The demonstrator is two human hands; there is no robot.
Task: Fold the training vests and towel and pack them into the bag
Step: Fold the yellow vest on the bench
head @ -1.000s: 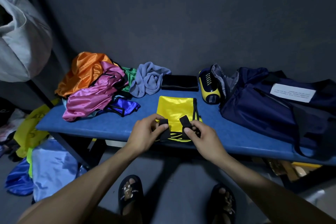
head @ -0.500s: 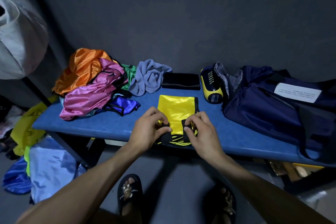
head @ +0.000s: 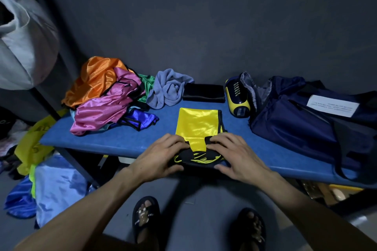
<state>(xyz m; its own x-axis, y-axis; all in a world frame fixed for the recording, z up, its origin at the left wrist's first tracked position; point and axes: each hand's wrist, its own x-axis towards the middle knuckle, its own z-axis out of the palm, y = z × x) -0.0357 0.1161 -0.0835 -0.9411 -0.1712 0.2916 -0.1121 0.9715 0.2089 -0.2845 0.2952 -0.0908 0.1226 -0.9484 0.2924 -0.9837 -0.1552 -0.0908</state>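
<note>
A sports changing or kit room is suggested: a padded blue bench [head: 106,138] against a bare dark wall is seen under the hands, with shiny training vests [head: 106,96] heaped beyond the left hand [head: 161,158] and a navy kit bag [head: 302,124] past the right hand [head: 236,156].

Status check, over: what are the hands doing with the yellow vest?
Left hand and right hand both grip yellow vest at its near end. Vest flat on bench. Bag right, nothing between.
</note>
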